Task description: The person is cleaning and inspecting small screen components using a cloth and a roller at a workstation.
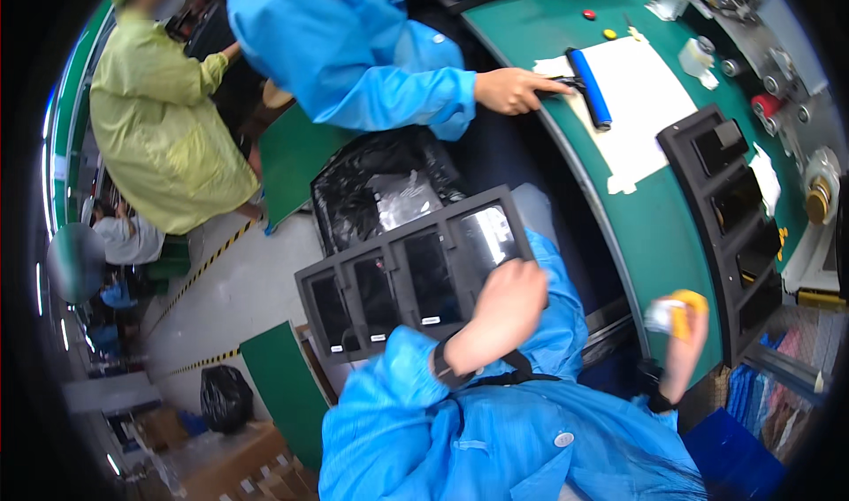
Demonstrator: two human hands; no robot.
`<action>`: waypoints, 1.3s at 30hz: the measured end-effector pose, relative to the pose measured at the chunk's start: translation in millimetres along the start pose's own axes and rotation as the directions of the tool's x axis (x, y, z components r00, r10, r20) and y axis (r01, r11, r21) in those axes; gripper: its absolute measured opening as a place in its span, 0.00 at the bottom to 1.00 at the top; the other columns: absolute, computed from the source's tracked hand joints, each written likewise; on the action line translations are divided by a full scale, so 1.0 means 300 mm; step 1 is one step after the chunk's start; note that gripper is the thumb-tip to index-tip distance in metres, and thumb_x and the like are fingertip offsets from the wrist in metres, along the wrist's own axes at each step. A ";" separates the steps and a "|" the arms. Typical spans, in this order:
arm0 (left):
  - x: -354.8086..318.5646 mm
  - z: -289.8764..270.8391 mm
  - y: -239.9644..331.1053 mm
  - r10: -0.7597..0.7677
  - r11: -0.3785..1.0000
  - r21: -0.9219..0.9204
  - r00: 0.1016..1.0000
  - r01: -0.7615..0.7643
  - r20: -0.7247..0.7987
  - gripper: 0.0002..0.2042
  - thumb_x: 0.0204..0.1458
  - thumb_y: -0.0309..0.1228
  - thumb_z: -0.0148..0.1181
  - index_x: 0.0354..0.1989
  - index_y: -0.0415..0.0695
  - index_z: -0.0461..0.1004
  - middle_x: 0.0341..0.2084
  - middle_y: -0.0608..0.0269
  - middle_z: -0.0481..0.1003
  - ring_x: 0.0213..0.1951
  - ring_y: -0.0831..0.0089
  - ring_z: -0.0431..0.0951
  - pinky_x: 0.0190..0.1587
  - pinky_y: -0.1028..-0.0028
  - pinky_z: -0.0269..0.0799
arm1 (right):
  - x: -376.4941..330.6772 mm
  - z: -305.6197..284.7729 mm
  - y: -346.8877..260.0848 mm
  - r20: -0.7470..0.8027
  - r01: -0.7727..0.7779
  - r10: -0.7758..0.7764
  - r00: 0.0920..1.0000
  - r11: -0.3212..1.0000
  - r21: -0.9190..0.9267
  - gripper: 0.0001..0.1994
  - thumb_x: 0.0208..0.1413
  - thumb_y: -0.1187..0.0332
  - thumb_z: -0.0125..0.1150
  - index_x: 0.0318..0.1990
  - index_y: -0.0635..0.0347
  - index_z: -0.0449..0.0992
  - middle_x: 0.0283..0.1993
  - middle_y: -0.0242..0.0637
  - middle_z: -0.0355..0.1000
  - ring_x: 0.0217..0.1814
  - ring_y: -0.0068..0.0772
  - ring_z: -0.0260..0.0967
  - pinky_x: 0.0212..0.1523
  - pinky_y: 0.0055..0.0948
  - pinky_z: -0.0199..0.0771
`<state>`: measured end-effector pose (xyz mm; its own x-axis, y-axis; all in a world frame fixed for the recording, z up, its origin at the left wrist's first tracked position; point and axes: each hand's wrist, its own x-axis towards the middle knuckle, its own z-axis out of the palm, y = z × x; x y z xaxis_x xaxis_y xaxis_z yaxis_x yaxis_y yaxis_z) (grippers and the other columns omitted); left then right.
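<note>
A black foam tray [398,258] lies tilted across my lap, with dark flat screen panels [433,275] in its compartments. Over the tray's right end my left hand [511,302] is closed, fingers curled down beside the rightmost panel [486,236]. What those fingers grip is hidden. My right hand [692,337] is raised at the bench's near edge, closed around a small yellow and white object [679,313], blurred so its kind does not show. A second black foam tray [730,236] with dark panels stands on the bench nearby.
Across the green bench [654,227], a co-worker's hand [513,91] holds a blue roller [591,90] on a white sheet [641,94]. A black plastic bag [354,183] sits beyond my tray. Machine rollers [778,76] line the right side. Another person in yellow [159,121] stands left.
</note>
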<state>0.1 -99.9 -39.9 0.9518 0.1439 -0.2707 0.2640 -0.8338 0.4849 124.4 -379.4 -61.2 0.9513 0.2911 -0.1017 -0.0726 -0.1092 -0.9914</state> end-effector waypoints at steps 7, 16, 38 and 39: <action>-0.300 0.250 -0.329 -0.553 0.812 -0.176 0.640 0.556 -0.533 0.33 0.52 0.36 0.61 0.60 0.25 0.57 0.55 0.35 0.63 0.54 0.43 0.65 0.56 0.59 0.66 | 0.105 0.673 0.160 0.694 0.088 -0.019 0.719 0.994 -0.064 0.09 0.51 0.77 0.49 0.35 0.67 0.76 0.31 0.42 0.75 0.37 0.32 0.74 0.40 0.28 0.71; -0.162 0.135 -0.372 -0.766 0.615 -0.224 0.507 0.756 -0.394 0.46 0.37 0.45 0.69 0.63 0.34 0.55 0.48 0.45 0.64 0.48 0.47 0.70 0.40 0.54 0.78 | 0.093 0.896 0.117 0.655 0.709 -0.273 0.705 0.277 -0.648 0.28 0.43 0.53 0.71 0.45 0.68 0.73 0.44 0.49 0.71 0.26 0.44 0.76 0.25 0.34 0.76; -0.468 0.085 -0.587 -0.788 0.562 -0.306 0.385 0.769 -0.481 0.39 0.39 0.45 0.67 0.59 0.37 0.61 0.46 0.46 0.65 0.45 0.45 0.71 0.41 0.55 0.77 | 0.038 0.959 -0.002 0.645 0.684 -0.226 0.730 0.234 -0.691 0.07 0.43 0.75 0.63 0.29 0.70 0.73 0.27 0.52 0.75 0.28 0.50 0.76 0.32 0.41 0.77; -0.446 0.071 -0.594 -0.743 0.588 -0.281 0.370 0.759 -0.557 0.39 0.39 0.45 0.67 0.59 0.38 0.61 0.46 0.46 0.65 0.45 0.45 0.71 0.40 0.55 0.77 | 0.034 0.973 0.001 0.646 0.686 -0.229 0.728 0.234 -0.689 0.07 0.43 0.75 0.63 0.29 0.70 0.73 0.27 0.52 0.75 0.28 0.50 0.76 0.32 0.41 0.77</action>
<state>-177.7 18.1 -107.9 0.2426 0.9701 0.0028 0.9210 -0.2312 0.3135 46.7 -99.0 -86.6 0.5152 0.8513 0.0996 0.8420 -0.4810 -0.2442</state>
